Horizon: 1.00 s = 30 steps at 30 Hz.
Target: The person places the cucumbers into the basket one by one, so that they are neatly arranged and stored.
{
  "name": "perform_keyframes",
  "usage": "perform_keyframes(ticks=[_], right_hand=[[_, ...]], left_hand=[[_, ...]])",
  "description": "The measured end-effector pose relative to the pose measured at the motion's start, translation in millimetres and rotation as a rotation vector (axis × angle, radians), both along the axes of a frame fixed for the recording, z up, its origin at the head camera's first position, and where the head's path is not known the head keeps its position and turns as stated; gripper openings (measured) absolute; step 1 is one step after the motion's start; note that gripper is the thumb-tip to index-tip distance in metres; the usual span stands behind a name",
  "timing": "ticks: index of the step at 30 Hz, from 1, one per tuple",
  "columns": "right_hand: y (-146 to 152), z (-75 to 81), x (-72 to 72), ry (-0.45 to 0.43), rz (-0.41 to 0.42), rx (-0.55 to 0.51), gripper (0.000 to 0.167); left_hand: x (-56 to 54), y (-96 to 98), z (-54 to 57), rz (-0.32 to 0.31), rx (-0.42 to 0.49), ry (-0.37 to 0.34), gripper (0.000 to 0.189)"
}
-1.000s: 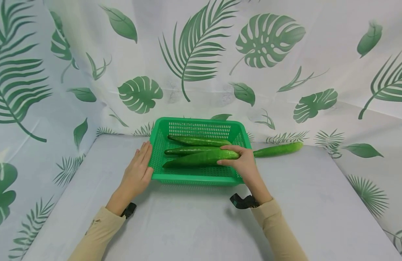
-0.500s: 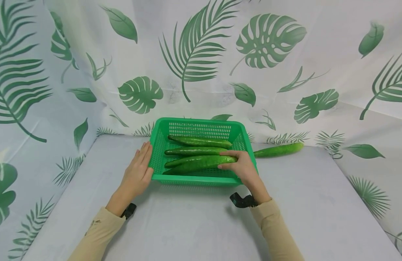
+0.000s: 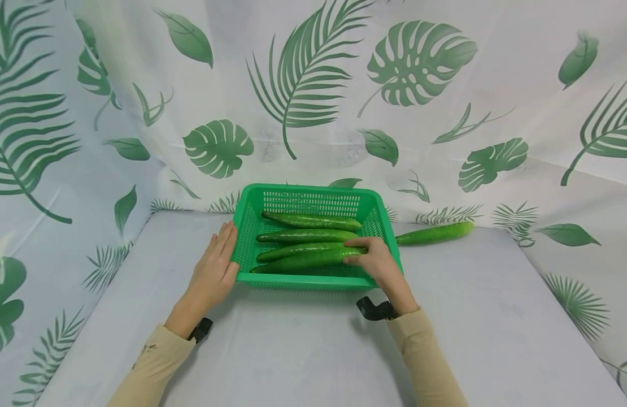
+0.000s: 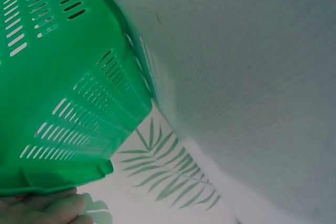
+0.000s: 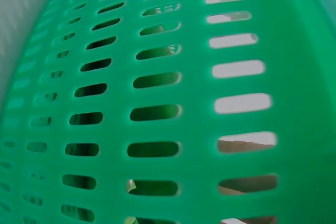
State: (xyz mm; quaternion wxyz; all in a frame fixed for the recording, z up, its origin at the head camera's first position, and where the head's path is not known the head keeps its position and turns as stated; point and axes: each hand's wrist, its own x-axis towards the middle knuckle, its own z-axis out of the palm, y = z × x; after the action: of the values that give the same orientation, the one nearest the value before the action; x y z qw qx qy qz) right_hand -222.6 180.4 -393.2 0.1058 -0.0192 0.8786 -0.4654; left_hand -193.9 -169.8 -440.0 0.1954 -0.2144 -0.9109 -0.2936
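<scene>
A green perforated plastic basket (image 3: pixel 308 280) stands on the white-covered table, with several long cucumbers lying side by side in it. My left hand (image 3: pixel 215 265) rests with straight fingers against the basket's left side; its fingers (image 4: pixel 58 207) show at the rim in the left wrist view. Over the basket's right part, my right hand (image 3: pixel 378 261) holds the right end of the front cucumber (image 3: pixel 303 261) between thumb and fingers. Behind it lie a second cucumber (image 3: pixel 300 249), a third (image 3: pixel 303 236) and a rear one (image 3: pixel 313 220). The basket wall (image 5: pixel 197 93) fills the right wrist view, hiding most of that hand.
Another cucumber (image 3: pixel 438 233) lies on the table just right of the basket, near the back. A leaf-printed cloth (image 3: pixel 313 85) hangs behind and at both sides. The table (image 3: pixel 303 345) extends in front of the basket.
My right hand has lowered the front cucumber toward the basket's front wall, and the cucumber behind it has come into view. The left hand stays at the basket's side.
</scene>
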Motion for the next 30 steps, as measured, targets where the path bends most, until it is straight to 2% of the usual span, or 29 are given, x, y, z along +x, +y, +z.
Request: perform_keyframes(ticks=[10, 18, 26, 30], right_hand=[[-0.4, 1.3, 0.7, -0.003, -0.005, 0.03, 0.041], [-0.8, 1.4, 2.6, 0.013, 0.036, 0.089, 0.043], [-0.2, 1.7, 3.0, 0.014, 0.033, 0.063, 0.046], [0.3, -0.4, 1.8, 0.043, 0.014, -0.006, 0.047]], left_hand=[[1.2, 0.3, 0.3, 0.001, 0.002, -0.003, 0.064], [2.0, 0.8, 0.1, 0.0, 0.002, 0.005, 0.064], [1.3, 0.6, 0.7, -0.002, 0.002, 0.004, 0.063], [1.3, 0.4, 1.5, 0.0, 0.003, -0.001, 0.064]])
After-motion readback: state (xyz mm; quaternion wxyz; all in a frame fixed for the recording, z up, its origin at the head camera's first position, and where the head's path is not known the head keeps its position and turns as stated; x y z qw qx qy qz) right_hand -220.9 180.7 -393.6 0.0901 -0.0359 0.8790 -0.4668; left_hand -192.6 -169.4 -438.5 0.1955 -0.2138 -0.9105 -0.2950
